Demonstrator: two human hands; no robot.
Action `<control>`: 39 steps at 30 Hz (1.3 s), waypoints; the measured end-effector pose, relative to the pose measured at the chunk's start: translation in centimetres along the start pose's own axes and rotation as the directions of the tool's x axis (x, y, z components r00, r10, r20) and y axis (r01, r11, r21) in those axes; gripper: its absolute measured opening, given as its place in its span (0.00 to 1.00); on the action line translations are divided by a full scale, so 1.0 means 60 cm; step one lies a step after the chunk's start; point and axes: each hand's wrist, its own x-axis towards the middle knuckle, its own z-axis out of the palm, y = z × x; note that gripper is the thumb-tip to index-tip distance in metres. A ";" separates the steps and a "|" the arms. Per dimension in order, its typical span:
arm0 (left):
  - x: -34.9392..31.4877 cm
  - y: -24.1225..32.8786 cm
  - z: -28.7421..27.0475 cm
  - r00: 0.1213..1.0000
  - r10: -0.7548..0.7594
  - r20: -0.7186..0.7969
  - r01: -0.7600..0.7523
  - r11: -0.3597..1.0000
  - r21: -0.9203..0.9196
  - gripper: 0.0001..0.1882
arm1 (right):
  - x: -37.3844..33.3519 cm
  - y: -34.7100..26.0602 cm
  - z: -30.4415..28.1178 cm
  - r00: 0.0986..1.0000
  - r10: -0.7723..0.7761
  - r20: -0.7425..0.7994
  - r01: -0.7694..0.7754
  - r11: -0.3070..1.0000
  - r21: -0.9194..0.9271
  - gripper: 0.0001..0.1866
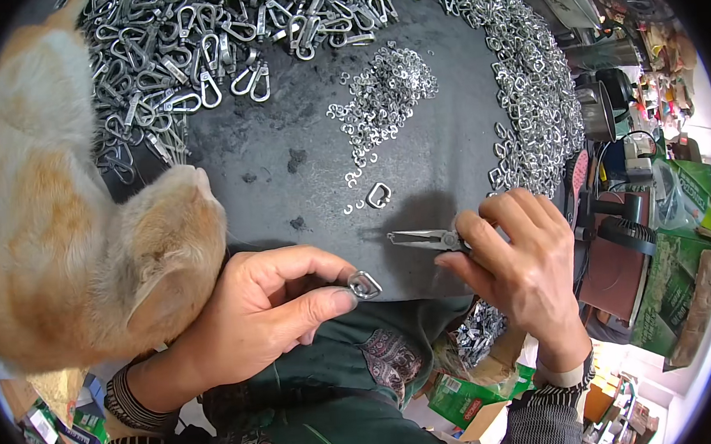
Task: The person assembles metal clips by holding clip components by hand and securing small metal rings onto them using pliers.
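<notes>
Between the thumb and forefinger of my left hand (275,306) is a small metal link (363,285), held just off the table's near edge. My right hand (527,259) is closed round the handles of needle-nose pliers (427,238), their jaws pointing left over the table. A tiny bright bit shows at the jaw tips, too small to make out. One loose metal link (379,195) lies on the dark table (247,209) beyond the pliers. Farther off is a pile of small open rings (392,91), trailing toward me.
An orange and white cat (50,210) sits at the left, its head against my left forearm. Metal snap hooks (211,46) are heaped at the far left. Many links (531,86) line the right edge. Below the table, metal parts (479,333) fill a bag.
</notes>
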 end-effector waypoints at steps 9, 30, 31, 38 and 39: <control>0.007 -0.009 0.007 0.999 0.035 -0.027 -0.036 0.999 -0.019 0.08 | -0.009 0.018 0.005 1.000 0.007 -0.009 -0.006 0.998 0.062 0.17; 0.009 0.004 -0.001 0.973 0.220 0.064 -0.228 0.949 0.217 0.09 | -0.002 -0.014 0.020 0.978 -0.098 -0.185 0.143 0.958 0.249 0.19; 0.010 0.009 -0.004 0.951 0.290 0.106 -0.307 0.855 0.419 0.10 | -0.007 -0.017 0.020 0.985 -0.078 -0.156 0.115 0.962 0.248 0.19; 0.107 0.052 -0.049 0.401 0.916 0.011 -0.120 0.041 0.992 0.14 | -0.065 -0.076 0.030 0.999 0.011 0.032 -0.020 0.952 0.304 0.17; 0.113 0.062 -0.064 0.416 0.909 0.027 0.014 -0.036 0.999 0.13 | -0.069 -0.080 0.039 0.998 0.026 0.052 -0.041 0.950 0.310 0.17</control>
